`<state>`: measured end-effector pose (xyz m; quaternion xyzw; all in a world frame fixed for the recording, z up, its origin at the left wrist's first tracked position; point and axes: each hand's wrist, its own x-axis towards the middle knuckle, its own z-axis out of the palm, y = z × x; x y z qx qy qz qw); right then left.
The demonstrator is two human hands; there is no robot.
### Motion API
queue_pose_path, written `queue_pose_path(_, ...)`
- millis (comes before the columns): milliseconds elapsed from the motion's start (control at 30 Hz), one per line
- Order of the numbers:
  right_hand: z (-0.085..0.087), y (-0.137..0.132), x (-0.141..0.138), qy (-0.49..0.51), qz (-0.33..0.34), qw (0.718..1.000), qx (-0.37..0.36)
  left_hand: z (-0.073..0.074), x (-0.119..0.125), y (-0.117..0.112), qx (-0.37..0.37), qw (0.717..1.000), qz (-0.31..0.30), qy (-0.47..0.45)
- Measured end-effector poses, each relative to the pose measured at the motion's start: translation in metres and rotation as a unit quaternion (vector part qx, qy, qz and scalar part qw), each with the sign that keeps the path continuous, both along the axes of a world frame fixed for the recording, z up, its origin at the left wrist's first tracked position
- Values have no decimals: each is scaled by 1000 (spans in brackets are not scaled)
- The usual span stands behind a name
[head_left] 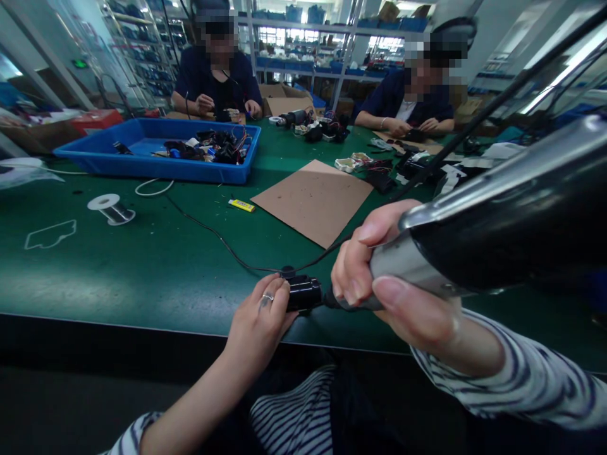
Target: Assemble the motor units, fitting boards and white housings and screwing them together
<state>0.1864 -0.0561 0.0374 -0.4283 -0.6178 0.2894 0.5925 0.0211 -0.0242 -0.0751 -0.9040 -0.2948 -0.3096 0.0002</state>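
My left hand [263,311], with a ring on one finger, is closed around a glossy black cylindrical part [305,292] near the front edge of the green table [190,278]. In my right hand [398,287] is a large electric screwdriver [455,246] with a grey nose and a black body. The tool is tilted, its tip pointing left at the end of the black part. Whether tip and part touch is hard to make out. A thin black cable [215,235] runs over the table behind the part.
A brown cardboard sheet [313,199] lies mid-table beside a yellow lighter-like item [241,205]. Farther left are a spool of wire [111,209] and a blue tray [156,165] of wired parts. Two co-workers sit opposite, with loose parts [327,126] between them.
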Motion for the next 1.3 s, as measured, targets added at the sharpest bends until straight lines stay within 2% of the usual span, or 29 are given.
queue_pose_path(200, 8, 10, -13, 128, 43, 991, -18, 2, 0, 0, -7, 1000, -3, 7)
queue_pose_path(300, 8, 16, -16, 159, 72, 984, -32, 3, 0, 0, -10, 1000, 0, 9)
queue_pose_path(500, 4, 21, -12, 145, 67, 986, -36, 5, 1, -2, -9, 1000, -1, 17)
queue_pose_path(700, 1, 23, -13, 135, 127, 982, -30, 5, 0, -1, 8, 1000, -6, -1)
queue_pose_path(767, 7, 23, -11, 136, 159, 977, -38, 4, 0, 0, 7, 1000, -10, -2)
queue_pose_path(833, 22, 22, -5, 150, 178, 972, -43, 4, -1, 0, 2, 1000, -13, 3)
queue_pose_path(900, 38, 22, 6, 167, 154, 973, -39, 3, -2, 0, -1, 1000, -15, 5)
queue_pose_path(967, 48, 24, 19, 157, 81, 984, -4, 2, -2, 1, 0, 1000, -16, 4)
queue_pose_path(1000, 47, 26, 26, 152, 34, 987, 37, 2, -2, 1, 1, 1000, -18, 4)
queue_pose_path(1033, 42, 29, 33, 136, 2, 987, 86, 1, -2, 1, 3, 1000, -19, 3)
queue_pose_path(1067, 34, 33, 39, 115, -24, 988, 100, 1, -2, 1, 6, 1000, -20, 0)
queue_pose_path(1200, -13, 48, 57, 86, -93, 988, 93, -2, -2, 0, 20, 1000, -18, -9)
queue_pose_path(1300, -34, 53, 62, 93, -95, 988, 83, -1, -2, -3, 16, 1000, -14, -9)
